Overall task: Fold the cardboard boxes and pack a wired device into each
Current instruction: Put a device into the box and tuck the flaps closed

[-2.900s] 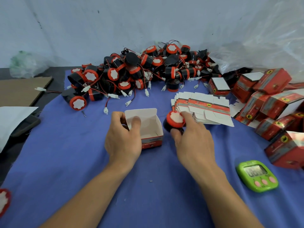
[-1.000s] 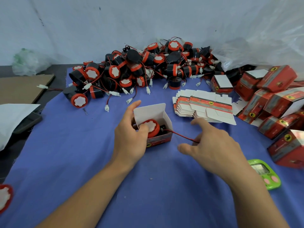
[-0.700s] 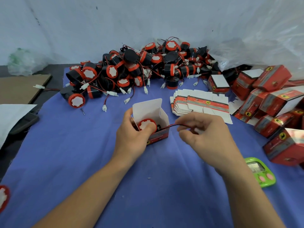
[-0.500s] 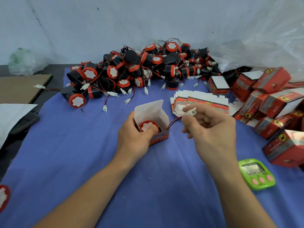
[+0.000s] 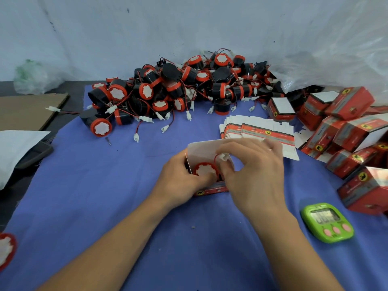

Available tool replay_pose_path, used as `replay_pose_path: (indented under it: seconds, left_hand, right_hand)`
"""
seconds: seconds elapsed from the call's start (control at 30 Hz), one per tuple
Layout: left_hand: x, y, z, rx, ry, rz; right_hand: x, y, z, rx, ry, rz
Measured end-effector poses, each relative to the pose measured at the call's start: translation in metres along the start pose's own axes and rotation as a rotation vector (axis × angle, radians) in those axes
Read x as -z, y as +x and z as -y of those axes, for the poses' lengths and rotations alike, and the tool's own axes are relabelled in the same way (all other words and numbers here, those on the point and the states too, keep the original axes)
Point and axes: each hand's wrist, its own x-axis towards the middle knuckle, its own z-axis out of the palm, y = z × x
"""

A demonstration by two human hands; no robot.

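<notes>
An open red-and-white cardboard box (image 5: 200, 149) sits on the blue cloth in the middle, its white lid flap raised. Inside it lies a wired device (image 5: 204, 170), black with a red rim and a white centre. My left hand (image 5: 181, 181) grips the box's left side, thumb against the device. My right hand (image 5: 255, 173) is over the box's right side and pinches the device's white connector (image 5: 223, 157), the red wire looped above the device. A stack of flat unfolded boxes (image 5: 259, 131) lies just behind my right hand.
A big heap of wired devices (image 5: 172, 91) fills the back of the cloth. Packed red boxes (image 5: 344, 131) pile up on the right under a plastic sheet. A green timer (image 5: 327, 222) lies at the front right. Another device (image 5: 6, 249) peeks in at the left edge.
The device went from my right hand into the box. My right hand then gathered the trailing red wire and brought its connector back over the box opening. My left hand stayed on the box.
</notes>
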Motion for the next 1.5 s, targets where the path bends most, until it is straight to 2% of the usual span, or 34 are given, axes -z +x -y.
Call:
replay_pose_path:
  seconds: [0.1,0.27,0.37,0.57,0.7,0.87,1.03,1.1,1.2,1.4,1.5]
  left_hand:
    - [-0.002,-0.001,-0.001,0.017,0.007,-0.039]
    - [-0.009,-0.007,-0.007,0.012,0.005,-0.123]
    - [-0.012,-0.009,-0.01,-0.01,0.013,-0.153]
    - [-0.01,-0.009,-0.007,-0.008,-0.036,-0.109]
    - [-0.007,-0.008,-0.006,0.03,-0.072,-0.076]
    - [-0.008,-0.008,-0.007,0.047,-0.09,-0.083]
    - [-0.008,-0.009,-0.007,0.03,-0.092,-0.067]
    - [-0.007,-0.009,-0.007,0.017,-0.093,-0.064]
    - [-0.006,-0.008,-0.007,0.006,-0.094,-0.047]
    - [-0.008,-0.008,-0.005,0.006,-0.098,-0.04]
    - [-0.01,-0.009,-0.004,-0.005,-0.065,-0.069]
  right_hand:
    - [0.002,0.001,-0.008,-0.065,-0.162,0.052]
    - [-0.001,-0.001,-0.013,-0.085,-0.158,0.398]
    - [0.0,0.003,-0.014,-0.107,-0.034,0.461]
    - [0.001,-0.002,-0.011,-0.143,-0.18,0.596]
    - [-0.003,-0.01,-0.003,-0.145,-0.309,0.509]
    - [-0.011,-0.009,0.008,-0.388,-0.385,0.452]
    - [-0.013,-0.01,0.014,-0.328,-0.506,0.449]
    - [-0.013,-0.008,0.012,-0.335,-0.535,0.383]
    - [-0.012,-0.009,0.004,-0.258,-0.405,0.217]
    - [-0.008,-0.005,-0.004,-0.102,-0.443,0.408]
    - [-0.001,-0.002,-0.01,-0.089,-0.247,0.551]
